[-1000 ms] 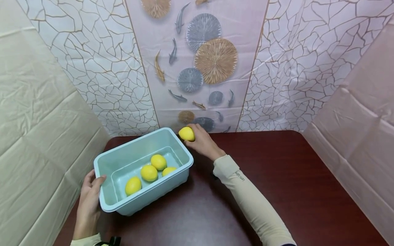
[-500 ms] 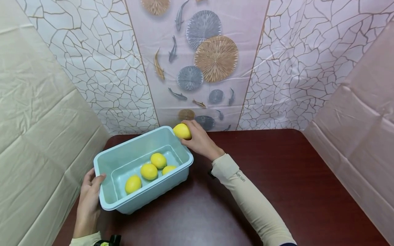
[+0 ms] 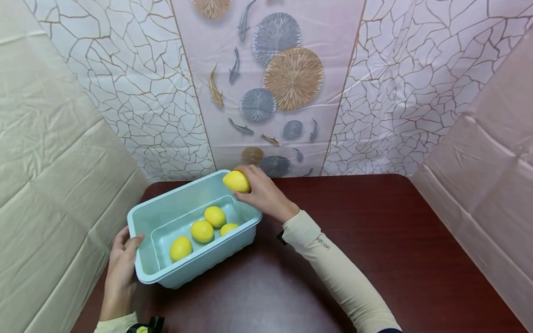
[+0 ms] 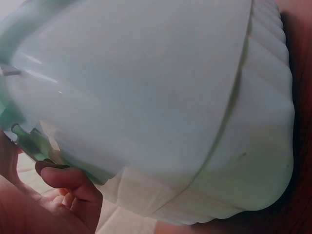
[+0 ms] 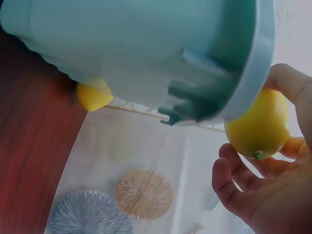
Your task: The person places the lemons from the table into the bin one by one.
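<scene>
A light-blue plastic bin (image 3: 204, 260) stands at an angle on the left half of the table. Lying on its floor are several yellow lemons (image 3: 201, 231). My left hand (image 3: 120, 268) grips the bin's left end, thumb over the rim; the left wrist view shows the thumb (image 4: 66, 178) beside the outer wall. Over the far right corner of the bin, my right hand (image 3: 264, 192) holds a lemon (image 3: 236, 181) between thumb and fingers. In the right wrist view this lemon (image 5: 258, 126) is right at the rim, its green-tipped end showing.
Another lemon (image 5: 93, 95) lies on the table behind the bin, seen in the right wrist view and hidden in the head view. The dark red table (image 3: 374, 240) is bordered by a patterned back cloth (image 3: 291, 78) and beige side cloths (image 3: 54, 185).
My right hand has carried the lemon left, from beside the bin's far right corner to above its inside. The left hand keeps its grip and the bin stays in place.
</scene>
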`<action>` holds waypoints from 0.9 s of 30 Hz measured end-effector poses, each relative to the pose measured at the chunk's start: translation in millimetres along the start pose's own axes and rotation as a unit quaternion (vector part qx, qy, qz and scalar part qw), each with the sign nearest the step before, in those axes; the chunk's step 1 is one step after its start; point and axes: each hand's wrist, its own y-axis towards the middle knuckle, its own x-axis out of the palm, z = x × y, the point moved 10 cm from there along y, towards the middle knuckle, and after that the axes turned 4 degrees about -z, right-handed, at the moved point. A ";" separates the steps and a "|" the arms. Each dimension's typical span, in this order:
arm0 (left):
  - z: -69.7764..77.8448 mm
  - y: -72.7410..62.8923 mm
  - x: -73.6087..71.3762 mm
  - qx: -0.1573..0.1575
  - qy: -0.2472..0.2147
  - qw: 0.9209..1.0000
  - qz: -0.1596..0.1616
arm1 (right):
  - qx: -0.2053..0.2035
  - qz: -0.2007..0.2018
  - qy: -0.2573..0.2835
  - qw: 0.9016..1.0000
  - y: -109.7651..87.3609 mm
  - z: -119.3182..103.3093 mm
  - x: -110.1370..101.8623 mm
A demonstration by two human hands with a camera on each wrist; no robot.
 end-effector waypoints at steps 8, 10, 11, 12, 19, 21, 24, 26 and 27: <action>0.8 0.4 0.7 0.003 0.001 1.000 -0.001 | -0.002 -0.017 -0.005 1.000 1.0 -11.2 8.0; 0.5 0.6 0.8 0.003 0.002 1.000 -0.002 | -0.005 -0.023 -0.005 1.000 1.0 -13.4 10.4; 0.3 0.6 0.8 0.002 0.002 1.000 -0.002 | -0.006 -0.025 -0.006 1.000 0.9 -14.4 11.5; 0.2 0.7 0.8 0.002 0.002 1.000 -0.002 | -0.008 -0.027 -0.007 1.000 1.0 -15.5 12.5; 1.6 1.1 1.0 0.006 0.004 1.000 -0.001 | -0.014 -0.039 -0.024 0.999 1.4 -19.4 16.8; 2.0 1.0 1.0 0.007 0.006 1.000 -0.001 | -0.011 -0.047 -0.027 0.998 1.5 -19.8 18.9; 1.5 0.9 0.8 0.005 0.006 1.000 -0.001 | -0.011 -0.058 -0.028 0.998 1.1 -21.5 22.2; 0.6 0.6 0.3 0.001 0.005 1.000 0.001 | -0.013 -0.063 -0.028 0.998 0.9 -22.8 24.4; 0.0 0.4 0.0 0.000 0.005 1.000 0.001 | -0.015 -0.065 -0.029 0.997 0.7 -23.7 25.2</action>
